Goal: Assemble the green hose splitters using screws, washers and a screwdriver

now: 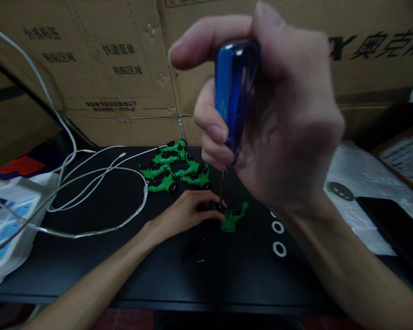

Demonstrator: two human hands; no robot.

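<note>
A screwdriver with a clear blue handle (pixel 234 87) is gripped by my right hand (pixel 289 105), raised close to the camera. Its thin shaft points down, and the tip meets the near end of a green Y-shaped hose splitter with black parts (pixel 231 221). My left hand (pixel 196 208) pinches that splitter from the left and steadies it on the dark table. The exact spot under the tip is hidden by the fingers. Toward me lie a small screw (pixel 200 261) and a dark part (pixel 189 251) that is hard to make out.
Several more green splitters (pixel 161 176) are grouped at the back. White rings (pixel 279 249) lie to the right, near a black phone (pixel 392 229) and plastic sheeting (pixel 351 183). White cables (pixel 89 233) loop on the left beside a white box (pixel 17 229). Cardboard (pixel 124 87) stands behind.
</note>
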